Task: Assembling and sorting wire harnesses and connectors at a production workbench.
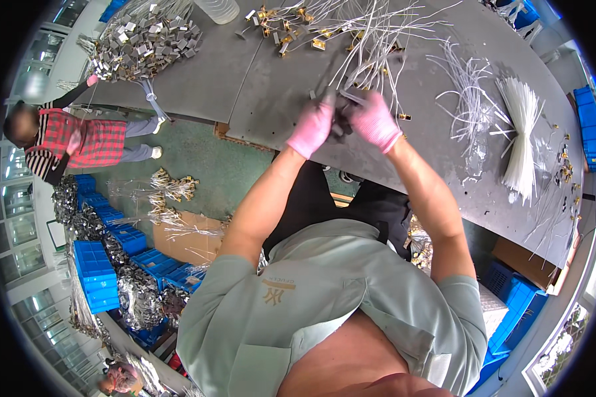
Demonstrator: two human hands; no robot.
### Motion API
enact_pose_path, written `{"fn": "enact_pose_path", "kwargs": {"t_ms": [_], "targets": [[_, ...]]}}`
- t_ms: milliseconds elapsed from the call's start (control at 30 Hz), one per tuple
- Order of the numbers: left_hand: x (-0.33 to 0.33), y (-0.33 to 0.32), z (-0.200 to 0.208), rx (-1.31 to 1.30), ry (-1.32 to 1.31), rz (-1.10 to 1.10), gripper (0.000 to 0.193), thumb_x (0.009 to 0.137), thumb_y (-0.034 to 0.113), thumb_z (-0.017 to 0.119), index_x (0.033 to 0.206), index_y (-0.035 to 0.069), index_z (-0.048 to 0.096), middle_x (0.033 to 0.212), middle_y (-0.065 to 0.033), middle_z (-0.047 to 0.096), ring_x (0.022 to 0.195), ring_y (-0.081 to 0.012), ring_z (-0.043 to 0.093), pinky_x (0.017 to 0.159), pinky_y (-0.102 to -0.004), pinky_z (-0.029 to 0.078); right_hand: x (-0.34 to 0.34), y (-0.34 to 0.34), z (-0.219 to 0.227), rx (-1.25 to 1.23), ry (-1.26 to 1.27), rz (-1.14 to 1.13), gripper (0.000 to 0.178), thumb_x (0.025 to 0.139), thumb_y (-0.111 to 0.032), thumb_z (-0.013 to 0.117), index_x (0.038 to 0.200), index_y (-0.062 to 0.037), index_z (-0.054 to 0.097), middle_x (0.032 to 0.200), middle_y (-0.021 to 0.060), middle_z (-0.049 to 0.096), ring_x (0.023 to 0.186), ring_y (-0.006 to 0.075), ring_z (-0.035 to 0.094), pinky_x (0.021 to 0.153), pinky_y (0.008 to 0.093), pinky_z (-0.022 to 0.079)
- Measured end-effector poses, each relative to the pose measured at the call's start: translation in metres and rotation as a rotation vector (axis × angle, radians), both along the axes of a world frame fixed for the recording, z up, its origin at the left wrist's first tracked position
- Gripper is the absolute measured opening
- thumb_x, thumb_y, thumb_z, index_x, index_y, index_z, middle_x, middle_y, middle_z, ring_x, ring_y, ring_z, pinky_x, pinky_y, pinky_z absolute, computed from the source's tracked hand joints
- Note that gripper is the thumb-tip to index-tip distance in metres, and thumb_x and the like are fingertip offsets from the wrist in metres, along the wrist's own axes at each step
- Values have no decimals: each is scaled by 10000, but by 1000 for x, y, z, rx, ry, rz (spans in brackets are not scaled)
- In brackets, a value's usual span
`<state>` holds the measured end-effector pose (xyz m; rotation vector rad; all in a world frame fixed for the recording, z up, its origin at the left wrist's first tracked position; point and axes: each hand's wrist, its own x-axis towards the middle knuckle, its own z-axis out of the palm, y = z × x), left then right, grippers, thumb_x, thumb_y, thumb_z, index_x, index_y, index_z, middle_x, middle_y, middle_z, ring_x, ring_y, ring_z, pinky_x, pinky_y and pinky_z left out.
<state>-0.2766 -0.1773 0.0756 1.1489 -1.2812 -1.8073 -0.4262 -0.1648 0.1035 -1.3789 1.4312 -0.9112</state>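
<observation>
My left hand (pixel 313 127), in a pink glove with dark grey fingertips, is closed at the table's near edge on the ends of several thin white wires (pixel 343 71). Close beside it my right hand (pixel 375 122), gloved alike, has its fingers closed on a pale bent strip of wire (pixel 355 98). Dark shapes between the hands are too blurred to tell apart. The wires fan out away from me over the grey table (pixel 271 99), among small brass-coloured metal pieces (pixel 318 44).
A heap of small grey metal-ended parts (pixel 149 43) lies far left. On the right are loose wires (pixel 467 92) and a tied white wire bundle (pixel 522 135). Blue crates (pixel 94 274) stand left on the floor. A person in a red checked apron (pixel 94 142) stands left.
</observation>
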Motion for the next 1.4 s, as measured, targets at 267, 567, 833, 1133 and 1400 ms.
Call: {"fn": "enact_pose_path", "kwargs": {"t_ms": [267, 567, 833, 1133, 1400], "targets": [[29, -110, -22, -653, -1007, 3, 623, 853, 381, 621, 1344, 48, 431, 1316, -218, 500, 1214, -376, 484, 1003, -436, 409, -129, 7, -19, -191, 150, -472, 214, 929, -176, 585, 1039, -11, 665, 775, 101, 682, 646, 75, 584, 597, 241, 456], [38, -176, -67, -823, -1444, -63, 407, 849, 309, 623, 1207, 131, 546, 1210, -152, 529, 1134, -327, 526, 953, -432, 434, -170, 88, -103, -421, 550, -312, 205, 890, 5, 539, 1070, -12, 637, 987, 148, 679, 952, 246, 662, 817, 319, 513], [66, -146, -69, -749, -1089, -213, 239, 871, 275, 564, 968, 76, 656, 1002, -135, 655, 941, -324, 612, 827, -413, 490, -184, 98, -119, -519, 625, -380, 231, 869, -44, 527, 1073, -58, 632, 949, 126, 670, 873, 297, 666, 783, 372, 522], [-66, -126, -25, -504, -806, -305, 232, 845, 193, 534, 891, 31, 693, 844, -161, 680, 745, -277, 660, 690, -392, 524, -181, 25, -58, 185, 59, -580, 290, 945, -245, 508, 1088, -12, 606, 707, 107, 683, 446, 148, 592, 390, 248, 405], [-8, -103, -49, -886, -587, 11, 235, 859, 187, 575, 992, 8, 649, 786, -146, 661, 677, -274, 652, 622, -350, 509, -166, 51, -36, -60, -416, -732, 277, 936, -250, 571, 1059, -3, 598, 744, 111, 669, 493, 133, 575, 408, 238, 386]]}}
